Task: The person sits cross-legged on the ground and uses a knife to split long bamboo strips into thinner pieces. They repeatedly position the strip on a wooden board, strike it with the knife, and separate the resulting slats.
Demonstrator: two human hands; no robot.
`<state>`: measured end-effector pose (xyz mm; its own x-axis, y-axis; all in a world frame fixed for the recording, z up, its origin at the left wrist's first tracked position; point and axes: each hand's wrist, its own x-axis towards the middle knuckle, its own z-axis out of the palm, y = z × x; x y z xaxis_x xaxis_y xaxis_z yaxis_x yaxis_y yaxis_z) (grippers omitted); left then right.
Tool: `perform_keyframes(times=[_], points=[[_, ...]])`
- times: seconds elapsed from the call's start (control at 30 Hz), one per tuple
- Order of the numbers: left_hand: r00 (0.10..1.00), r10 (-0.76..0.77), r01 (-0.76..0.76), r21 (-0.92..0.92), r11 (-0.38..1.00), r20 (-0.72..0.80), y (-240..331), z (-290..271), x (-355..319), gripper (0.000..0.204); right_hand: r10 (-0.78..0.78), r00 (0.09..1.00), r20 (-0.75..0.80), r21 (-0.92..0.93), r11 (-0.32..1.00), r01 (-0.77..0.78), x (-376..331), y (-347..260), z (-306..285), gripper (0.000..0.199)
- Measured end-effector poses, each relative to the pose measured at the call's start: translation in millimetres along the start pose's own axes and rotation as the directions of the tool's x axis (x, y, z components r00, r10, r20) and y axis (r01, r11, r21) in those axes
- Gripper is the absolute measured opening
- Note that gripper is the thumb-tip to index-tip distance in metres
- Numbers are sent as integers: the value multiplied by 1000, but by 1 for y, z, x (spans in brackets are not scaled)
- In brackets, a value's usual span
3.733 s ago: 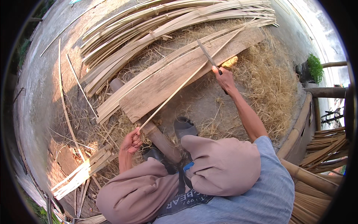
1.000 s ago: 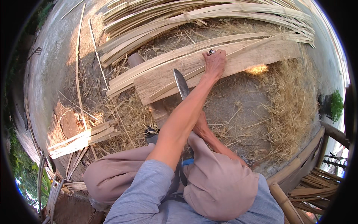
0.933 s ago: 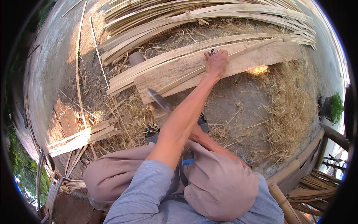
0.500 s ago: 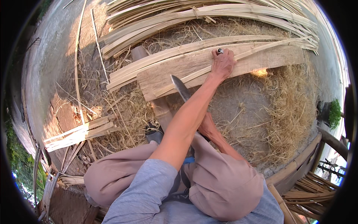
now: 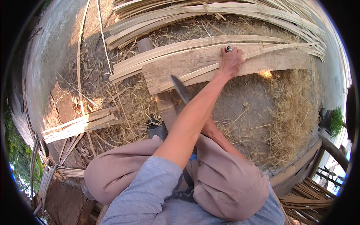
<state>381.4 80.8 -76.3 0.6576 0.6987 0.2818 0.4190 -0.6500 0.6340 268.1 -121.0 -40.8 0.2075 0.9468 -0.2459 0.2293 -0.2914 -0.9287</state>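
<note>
My left hand (image 5: 231, 63), a ring on one finger, is closed round a long pale bamboo strip (image 5: 198, 73), pressing it against a wide wooden board (image 5: 163, 75). The strip lies slantwise along the board, its left end near the board's near left corner. A knife (image 5: 180, 89) with a dark, pointed blade reaches out from under my left forearm. Its tip lies over the strip's left part, and the blade is slightly blurred. My right hand (image 5: 210, 129) is on the knife's handle side; its fingers and the handle are mostly hidden behind my left forearm.
More bamboo strips (image 5: 150, 60) lie along the board's far edge, with a large stack (image 5: 240, 10) beyond. A short bundle (image 5: 80, 125) rests at the left. Curly shavings (image 5: 294, 116) cover much of the ground. A round post (image 5: 165, 107) runs beneath the board.
The view has shifted a little. The knife has moved slightly toward me relative to the board and is now blurred. My left hand keeps its place on the strip.
</note>
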Motion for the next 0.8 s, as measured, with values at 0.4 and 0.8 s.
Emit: perform_keyframes(times=[0.4, 0.8], points=[[989, -112, 135, -267, 954, 100, 6, -16, 5, 25, -50, 991, -123, -95, 995, 38, 4, 19, -12, 26], [992, -89, 102, -147, 984, 88, 3, -16, 3, 21, -434, 890, 142, -196, 869, 455, -11, -17, 29, 27]])
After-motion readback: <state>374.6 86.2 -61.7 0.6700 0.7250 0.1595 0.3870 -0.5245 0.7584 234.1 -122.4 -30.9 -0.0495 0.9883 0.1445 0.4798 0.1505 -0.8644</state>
